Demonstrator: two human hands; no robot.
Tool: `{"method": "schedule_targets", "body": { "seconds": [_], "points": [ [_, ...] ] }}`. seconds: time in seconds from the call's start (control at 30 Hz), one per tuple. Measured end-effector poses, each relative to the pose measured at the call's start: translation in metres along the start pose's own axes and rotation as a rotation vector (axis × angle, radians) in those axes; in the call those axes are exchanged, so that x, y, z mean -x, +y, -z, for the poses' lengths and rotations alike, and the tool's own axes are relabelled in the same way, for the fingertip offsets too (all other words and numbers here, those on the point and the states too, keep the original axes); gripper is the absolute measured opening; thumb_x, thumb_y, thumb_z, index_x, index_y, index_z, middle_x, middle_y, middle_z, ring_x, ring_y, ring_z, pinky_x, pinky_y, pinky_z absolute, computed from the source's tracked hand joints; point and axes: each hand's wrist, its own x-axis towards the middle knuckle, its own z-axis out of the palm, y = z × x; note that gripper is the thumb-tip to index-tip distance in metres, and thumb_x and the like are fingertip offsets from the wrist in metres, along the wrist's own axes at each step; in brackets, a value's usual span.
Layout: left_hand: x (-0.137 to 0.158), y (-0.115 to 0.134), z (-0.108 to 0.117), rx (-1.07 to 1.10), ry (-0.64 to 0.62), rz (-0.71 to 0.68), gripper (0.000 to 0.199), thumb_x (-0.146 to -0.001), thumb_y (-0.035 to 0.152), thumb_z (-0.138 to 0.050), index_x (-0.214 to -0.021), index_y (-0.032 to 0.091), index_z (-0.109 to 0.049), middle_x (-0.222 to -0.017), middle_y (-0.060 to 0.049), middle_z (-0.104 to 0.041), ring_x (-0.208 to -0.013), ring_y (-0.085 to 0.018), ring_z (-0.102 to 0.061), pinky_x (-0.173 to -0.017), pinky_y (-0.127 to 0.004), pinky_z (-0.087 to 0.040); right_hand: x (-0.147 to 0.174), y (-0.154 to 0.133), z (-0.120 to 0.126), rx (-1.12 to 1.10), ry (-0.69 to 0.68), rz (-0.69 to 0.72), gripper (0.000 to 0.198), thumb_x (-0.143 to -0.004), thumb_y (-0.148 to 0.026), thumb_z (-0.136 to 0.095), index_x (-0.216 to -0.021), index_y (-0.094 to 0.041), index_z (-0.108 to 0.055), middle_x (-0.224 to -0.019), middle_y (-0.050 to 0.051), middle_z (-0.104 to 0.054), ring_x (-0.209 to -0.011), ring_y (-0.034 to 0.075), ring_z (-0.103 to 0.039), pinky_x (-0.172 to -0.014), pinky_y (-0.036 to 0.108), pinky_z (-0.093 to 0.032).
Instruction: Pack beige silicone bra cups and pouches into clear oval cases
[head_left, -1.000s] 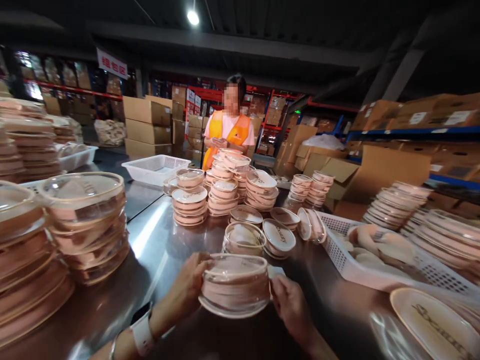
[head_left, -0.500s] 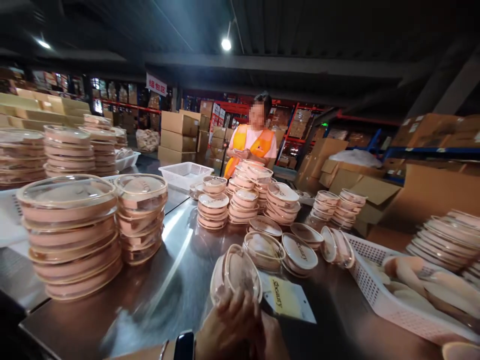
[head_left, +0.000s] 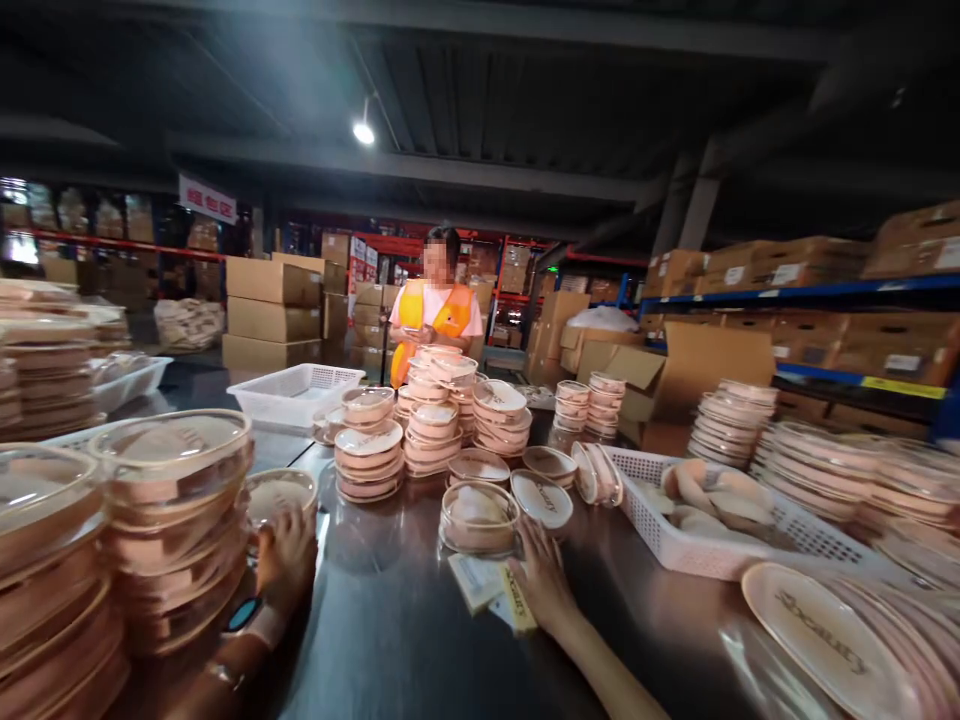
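Observation:
My left hand, with a watch on its wrist, grips the near side of a round pink box with a clear lid. The box is beside a tall stack of the same boxes, which partly hides it. On the right, my right hand reaches out with its fingers stretched. Its fingertips are at the right edge of another clear-lidded round box. Under its palm side lie a yellow card printed "beauty" and a paler card. Whether the fingers press on these is hard to tell.
More round boxes stand in stacks mid-table. A white basket of pink puffs stands right, with boxes printed "sbeauty" in front. Another white basket sits at the back. A person in an orange vest stands across the metal table.
My hands, earlier together over a round box in front of me, have parted. The left has carried a box left to the stacks; the right has reached forward. The view has turned right.

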Motion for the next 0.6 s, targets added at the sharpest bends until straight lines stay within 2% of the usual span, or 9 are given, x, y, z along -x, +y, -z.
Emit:
{"method": "schedule_targets", "body": {
  "seconds": [0.07,0.13,0.2,0.23,0.3,0.4,0.5,0.53,0.6],
  "points": [
    [0.003,0.001,-0.003,0.107,-0.022,0.058,0.052,-0.089,0.010,-0.030,-0.131,0.001,-0.059,-0.129,-0.033,-0.059,-0.138,-0.050,-0.037,-0.099,-0.080,-0.027,-0.005,0.003,0.003,0.015,-0.035,0.002,0.061,-0.089,-0.021,-0.052,-0.150,-0.013,-0.044,-0.155,0.017,-0.041,-0.146,0.037,-0.032,-0.115,0.058,-0.033],
    [0.005,0.010,-0.006,0.236,-0.078,0.104,0.047,-0.090,0.019,-0.038,-0.129,0.007,-0.061,-0.139,-0.029,-0.054,-0.145,-0.049,-0.027,-0.105,-0.081,-0.018,-0.012,0.000,0.004,0.029,-0.059,0.015,0.063,-0.086,-0.019,-0.059,-0.148,-0.018,-0.047,-0.156,0.014,-0.040,-0.146,0.039,-0.029,-0.114,0.060,-0.032],
    [0.008,0.027,-0.011,0.385,-0.176,0.137,0.045,-0.085,0.029,-0.051,-0.124,0.010,-0.064,-0.147,-0.027,-0.048,-0.149,-0.047,-0.020,-0.112,-0.075,-0.012,-0.022,-0.005,0.005,0.041,-0.060,0.022,0.061,-0.083,-0.013,-0.060,-0.144,-0.022,-0.053,-0.155,0.013,-0.042,-0.146,0.041,-0.029,-0.112,0.064,-0.031],
    [0.009,0.039,-0.013,0.468,-0.241,0.154,0.048,-0.081,0.033,-0.058,-0.122,0.011,-0.065,-0.149,-0.026,-0.047,-0.149,-0.046,-0.021,-0.116,-0.071,-0.012,-0.027,-0.009,0.004,0.045,-0.051,0.026,0.057,-0.083,-0.010,-0.058,-0.139,-0.022,-0.057,-0.153,0.013,-0.046,-0.145,0.041,-0.031,-0.110,0.066,-0.031],
    [0.014,0.066,-0.017,0.649,-0.391,0.206,0.059,-0.075,0.040,-0.066,-0.126,0.011,-0.062,-0.146,-0.025,-0.050,-0.144,-0.042,-0.034,-0.117,-0.061,-0.025,-0.036,-0.016,0.003,0.042,-0.025,0.054,0.046,-0.085,-0.003,-0.052,-0.126,-0.020,-0.066,-0.143,0.013,-0.057,-0.142,0.037,-0.038,-0.110,0.063,-0.031],
    [0.020,0.108,-0.017,0.919,-0.599,0.354,0.084,-0.077,0.054,-0.066,-0.145,0.010,-0.042,-0.141,-0.027,-0.055,-0.128,-0.035,-0.058,-0.105,-0.048,-0.047,-0.041,-0.027,0.002,0.027,0.027,0.145,0.035,-0.089,-0.001,-0.046,-0.107,-0.018,-0.070,-0.124,0.013,-0.067,-0.132,0.030,-0.050,-0.113,0.054,-0.032],
    [0.021,0.139,-0.003,1.132,-0.691,0.519,0.101,-0.081,0.066,-0.060,-0.155,0.012,-0.018,-0.147,-0.030,-0.046,-0.126,-0.035,-0.059,-0.095,-0.047,-0.054,-0.027,-0.035,0.006,0.000,0.089,0.272,0.031,-0.095,-0.008,-0.045,-0.106,-0.022,-0.070,-0.115,0.010,-0.069,-0.123,0.028,-0.053,-0.112,0.052,-0.033],
    [0.020,0.147,0.004,1.195,-0.705,0.551,0.101,-0.080,0.068,-0.061,-0.155,0.016,-0.017,-0.148,-0.029,-0.046,-0.125,-0.036,-0.060,-0.092,-0.048,-0.056,-0.018,-0.037,0.009,-0.012,0.109,0.320,0.031,-0.097,-0.011,-0.045,-0.108,-0.024,-0.070,-0.113,0.009,-0.068,-0.122,0.028,-0.053,-0.111,0.053,-0.034],
    [0.019,0.158,0.019,1.338,-0.729,0.563,0.093,-0.079,0.066,-0.065,-0.152,0.024,-0.027,-0.145,-0.021,-0.053,-0.118,-0.035,-0.064,-0.087,-0.048,-0.058,0.004,-0.040,0.018,-0.035,0.157,0.414,0.030,-0.100,-0.018,-0.043,-0.111,-0.029,-0.070,-0.113,0.006,-0.067,-0.123,0.028,-0.052,-0.111,0.053,-0.034]
  ]
}}
